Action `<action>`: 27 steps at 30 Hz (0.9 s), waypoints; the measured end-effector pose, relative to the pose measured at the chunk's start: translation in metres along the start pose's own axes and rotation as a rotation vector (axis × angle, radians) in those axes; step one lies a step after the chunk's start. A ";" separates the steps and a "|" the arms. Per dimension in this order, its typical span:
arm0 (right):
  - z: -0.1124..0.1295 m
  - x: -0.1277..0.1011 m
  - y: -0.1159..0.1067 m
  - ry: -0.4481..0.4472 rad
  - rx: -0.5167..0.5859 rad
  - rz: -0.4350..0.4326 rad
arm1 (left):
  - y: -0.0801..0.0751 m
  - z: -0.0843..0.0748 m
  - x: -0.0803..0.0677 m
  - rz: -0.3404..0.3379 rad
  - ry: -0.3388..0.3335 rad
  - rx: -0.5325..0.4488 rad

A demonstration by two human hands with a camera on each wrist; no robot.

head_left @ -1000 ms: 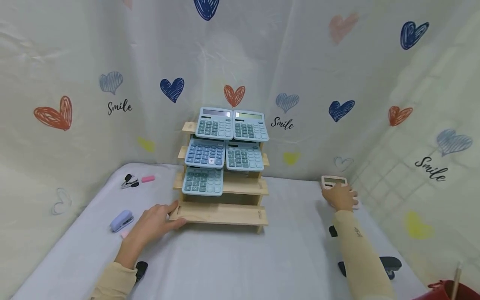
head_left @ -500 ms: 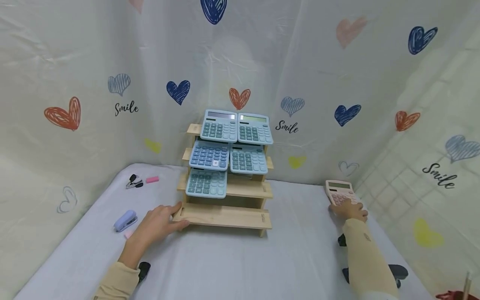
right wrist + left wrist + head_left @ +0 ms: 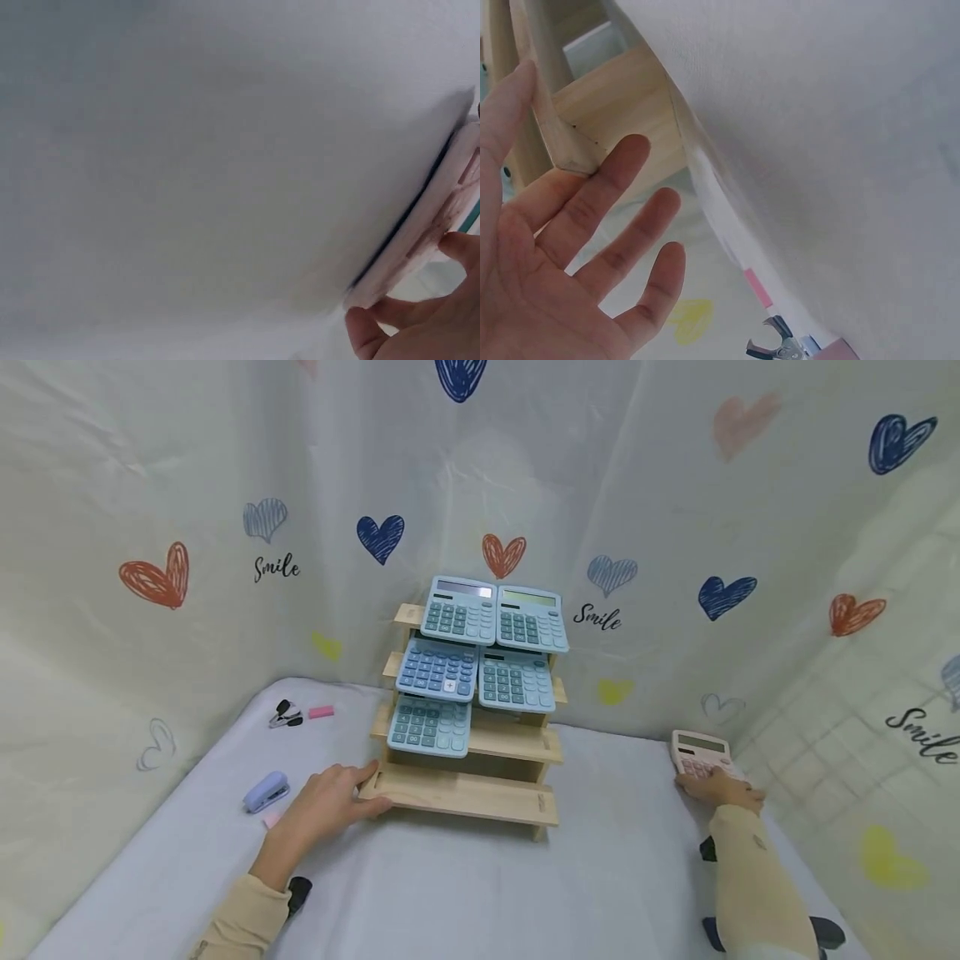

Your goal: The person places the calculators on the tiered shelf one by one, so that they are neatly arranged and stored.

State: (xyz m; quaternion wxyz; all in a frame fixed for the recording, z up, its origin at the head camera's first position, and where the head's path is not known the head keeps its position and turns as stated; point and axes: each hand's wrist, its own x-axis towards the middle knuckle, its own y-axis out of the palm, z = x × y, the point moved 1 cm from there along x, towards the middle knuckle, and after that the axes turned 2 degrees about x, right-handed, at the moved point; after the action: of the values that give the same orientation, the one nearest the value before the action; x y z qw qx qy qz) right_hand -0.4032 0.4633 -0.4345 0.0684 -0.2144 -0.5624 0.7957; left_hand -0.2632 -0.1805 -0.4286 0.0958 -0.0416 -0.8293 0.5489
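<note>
A stepped wooden rack [image 3: 465, 793] stands at the middle of the white table and carries several blue calculators, among them the top left one [image 3: 459, 610] and the lowest one [image 3: 429, 727]. My left hand [image 3: 330, 802] lies flat by the rack's lower left corner. In the left wrist view this hand [image 3: 577, 247] has straight, spread fingers, and the thumb touches the wooden corner [image 3: 570, 150]. At the far right, my right hand [image 3: 723, 789] holds the near end of a pink calculator [image 3: 699, 752]. The right wrist view shows the thumb and a finger of this hand [image 3: 420, 330] pinching the calculator's edge [image 3: 424, 240].
A lilac stapler [image 3: 266, 792], a black staple remover [image 3: 285, 714] and a pink eraser [image 3: 321, 712] lie left of the rack. Black objects sit by my right forearm [image 3: 707, 847] and by my left sleeve [image 3: 298, 893]. Heart-printed curtains close in the back and both sides.
My right hand has slid back from on top of the pink calculator to its near end, uncovering the display and keys. My left hand stays at the rack's corner.
</note>
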 end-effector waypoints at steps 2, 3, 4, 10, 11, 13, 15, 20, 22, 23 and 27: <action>0.002 -0.003 -0.002 0.000 -0.005 -0.007 | -0.002 -0.001 0.001 -0.007 0.006 0.003; 0.003 -0.004 -0.003 0.002 -0.002 -0.009 | -0.002 -0.001 0.001 -0.010 0.008 0.005; 0.004 -0.006 -0.003 0.007 0.001 -0.010 | -0.002 0.000 0.001 -0.011 0.010 0.005; 0.020 -0.022 -0.013 -0.093 -0.088 0.068 | -0.001 -0.001 0.000 0.001 0.016 -0.003; 0.025 -0.026 -0.016 -0.129 -0.100 0.099 | -0.001 -0.001 0.000 0.003 0.015 -0.004; 0.036 -0.036 -0.020 -0.193 -0.117 0.129 | -0.002 -0.001 0.000 0.007 0.014 -0.006; 0.047 -0.046 -0.019 -0.254 -0.102 0.136 | -0.003 -0.002 -0.001 0.009 0.014 -0.009; 0.079 -0.080 -0.007 -0.432 -0.080 0.021 | -0.007 -0.001 -0.001 -0.001 0.016 -0.014; 0.089 -0.100 -0.001 -0.482 -0.071 -0.015 | -0.007 -0.001 -0.002 0.003 0.021 -0.015; 0.093 -0.111 0.001 -0.502 -0.070 -0.034 | -0.006 -0.001 -0.002 0.006 0.024 -0.014; 0.107 -0.157 0.004 -0.559 -0.062 -0.099 | -0.004 -0.001 -0.002 0.009 0.037 -0.019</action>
State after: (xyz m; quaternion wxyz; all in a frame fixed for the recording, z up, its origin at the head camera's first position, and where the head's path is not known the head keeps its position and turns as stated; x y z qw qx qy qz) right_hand -0.3063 0.3147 -0.3676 -0.0574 0.0390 -0.5933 0.8020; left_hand -0.2612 -0.1809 -0.4249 0.1080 -0.0564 -0.8323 0.5408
